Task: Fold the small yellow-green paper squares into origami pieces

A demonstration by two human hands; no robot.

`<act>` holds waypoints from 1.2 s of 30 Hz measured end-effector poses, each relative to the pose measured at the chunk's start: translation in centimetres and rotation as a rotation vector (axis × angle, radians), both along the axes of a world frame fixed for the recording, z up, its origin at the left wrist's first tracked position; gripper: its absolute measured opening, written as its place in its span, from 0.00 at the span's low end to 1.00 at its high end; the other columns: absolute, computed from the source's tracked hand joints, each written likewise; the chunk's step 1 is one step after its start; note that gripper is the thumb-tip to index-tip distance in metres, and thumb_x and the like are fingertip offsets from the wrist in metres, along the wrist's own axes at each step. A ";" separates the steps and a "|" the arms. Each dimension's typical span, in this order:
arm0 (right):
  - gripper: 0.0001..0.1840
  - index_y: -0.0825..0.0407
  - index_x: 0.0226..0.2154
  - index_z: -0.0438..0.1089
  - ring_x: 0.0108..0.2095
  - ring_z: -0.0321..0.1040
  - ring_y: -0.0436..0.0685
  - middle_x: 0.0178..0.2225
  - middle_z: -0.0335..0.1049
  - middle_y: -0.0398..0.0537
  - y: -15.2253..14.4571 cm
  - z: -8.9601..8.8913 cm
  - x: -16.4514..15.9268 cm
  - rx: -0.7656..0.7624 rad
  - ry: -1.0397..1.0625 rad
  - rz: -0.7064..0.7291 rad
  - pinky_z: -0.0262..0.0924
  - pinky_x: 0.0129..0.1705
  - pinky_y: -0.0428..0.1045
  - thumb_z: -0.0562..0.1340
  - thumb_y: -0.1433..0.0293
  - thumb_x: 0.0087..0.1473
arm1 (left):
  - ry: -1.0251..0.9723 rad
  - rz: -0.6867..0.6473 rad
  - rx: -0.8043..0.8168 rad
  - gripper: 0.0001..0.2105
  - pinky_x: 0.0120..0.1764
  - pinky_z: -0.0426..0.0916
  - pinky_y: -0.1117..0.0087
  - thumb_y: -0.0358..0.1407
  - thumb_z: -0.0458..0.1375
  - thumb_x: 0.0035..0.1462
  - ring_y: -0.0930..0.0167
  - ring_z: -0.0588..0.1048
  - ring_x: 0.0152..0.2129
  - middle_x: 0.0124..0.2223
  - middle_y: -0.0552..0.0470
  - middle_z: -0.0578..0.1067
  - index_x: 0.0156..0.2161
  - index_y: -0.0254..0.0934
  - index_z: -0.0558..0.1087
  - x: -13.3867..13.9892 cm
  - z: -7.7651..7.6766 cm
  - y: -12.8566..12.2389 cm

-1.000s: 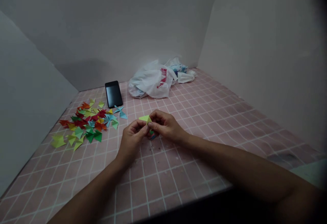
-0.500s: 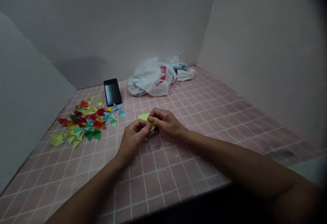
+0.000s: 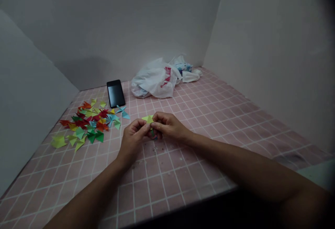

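A small piece of yellow-green folding paper [image 3: 148, 118] is pinched between my two hands, above the middle of the tiled-pattern surface. My left hand [image 3: 134, 135] grips its left side with thumb and fingers. On the other side, my right hand [image 3: 167, 126] pinches it, the fingertips nearly touching those of the left. A pointed fold shows in the paper's middle; its lower part is hidden by the fingers. Bits of green and blue show below the thumbs, too small to make out. To the left lies a spread of folded paper pieces [image 3: 91, 136] in several colours.
A black smartphone [image 3: 116, 93] lies behind the paper pieces. Farther back, a crumpled white plastic bag [image 3: 154, 79] with red print sits against the wall, with a smaller blue-and-white package [image 3: 183, 67] beside it. Walls [image 3: 131, 23] enclose the pink gridded surface [image 3: 162, 183].
The yellow-green paper has gone from a flat-looking sheet to one with a pointed fold in the middle. My fingertips have drawn closer together around it.
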State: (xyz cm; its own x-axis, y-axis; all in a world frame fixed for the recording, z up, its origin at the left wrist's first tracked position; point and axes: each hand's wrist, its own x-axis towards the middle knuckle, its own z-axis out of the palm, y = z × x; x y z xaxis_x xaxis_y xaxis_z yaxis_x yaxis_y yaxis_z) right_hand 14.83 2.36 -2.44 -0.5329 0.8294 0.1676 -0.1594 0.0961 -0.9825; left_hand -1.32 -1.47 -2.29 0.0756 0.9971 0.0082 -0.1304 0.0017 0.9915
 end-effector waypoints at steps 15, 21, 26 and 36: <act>0.13 0.53 0.32 0.65 0.20 0.66 0.46 0.23 0.69 0.39 0.1 -0.1 0.0 -0.086 0.088 0.033 0.64 0.24 0.43 0.61 0.61 0.60 | -0.036 -0.001 0.070 0.08 0.33 0.71 0.69 0.39 0.62 0.59 0.73 0.74 0.24 0.29 0.54 0.75 0.36 0.35 0.73 -0.1 -0.6 0.3; 0.06 0.53 0.33 0.64 0.19 0.66 0.45 0.22 0.68 0.38 0.0 0.0 -0.1 -0.078 0.047 -0.003 0.64 0.23 0.42 0.59 0.69 0.61 | -0.025 0.128 0.111 0.12 0.31 0.73 0.71 0.37 0.66 0.52 0.72 0.76 0.24 0.29 0.57 0.75 0.39 0.37 0.70 0.1 0.0 0.2; 0.04 0.53 0.34 0.63 0.19 0.67 0.45 0.23 0.69 0.38 0.0 0.1 0.0 -0.089 0.045 0.003 0.64 0.22 0.41 0.58 0.70 0.61 | 0.017 0.161 0.151 0.10 0.31 0.73 0.71 0.36 0.66 0.52 0.73 0.77 0.24 0.29 0.57 0.74 0.35 0.37 0.70 0.3 0.4 0.1; 0.02 0.54 0.34 0.65 0.19 0.65 0.44 0.23 0.68 0.38 0.0 0.3 0.0 -0.086 0.045 0.006 0.63 0.22 0.41 0.58 0.73 0.59 | -0.014 0.201 0.170 0.12 0.32 0.72 0.73 0.35 0.68 0.49 0.74 0.76 0.26 0.29 0.56 0.75 0.36 0.36 0.71 0.2 0.2 0.2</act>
State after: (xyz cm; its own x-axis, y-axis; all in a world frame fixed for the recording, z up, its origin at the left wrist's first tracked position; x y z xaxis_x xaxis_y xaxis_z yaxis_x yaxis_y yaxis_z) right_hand 14.80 2.35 -2.15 -0.5311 0.8388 0.1201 -0.2040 0.0109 -0.9789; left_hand -1.14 -1.25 -2.06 -0.1255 0.9762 0.1769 -0.1253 -0.1925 0.9733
